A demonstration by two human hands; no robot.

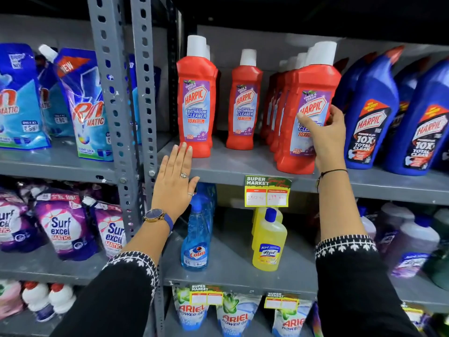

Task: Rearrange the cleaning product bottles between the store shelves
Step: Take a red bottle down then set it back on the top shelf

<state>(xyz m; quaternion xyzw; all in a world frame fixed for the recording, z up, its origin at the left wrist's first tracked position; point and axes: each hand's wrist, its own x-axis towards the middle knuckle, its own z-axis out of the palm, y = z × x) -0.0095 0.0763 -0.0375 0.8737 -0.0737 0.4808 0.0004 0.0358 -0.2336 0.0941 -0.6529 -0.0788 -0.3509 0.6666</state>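
Only one view was given, taken from a camera worn on the head. It was pointed forward and a little down at the grey shelf [243,166], from close up, with both arms seen reaching in from below.

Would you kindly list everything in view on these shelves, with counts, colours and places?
Red Harpic bottles: several, white caps; top shelf centre.
Blue Harpic bottles: at least three, red caps; top right.
Rin pouches: several, blue; top left.
Surf Excel pouches: three visible, purple; middle left.
Colin bottle: blue; middle shelf.
Lizol bottle: yellow; middle shelf.
Ariel pouches: three, white-green; bottom.
Price tag: yellow; shelf edge.
Left hand: open, at shelf edge.
Right hand: gripping front red bottle.
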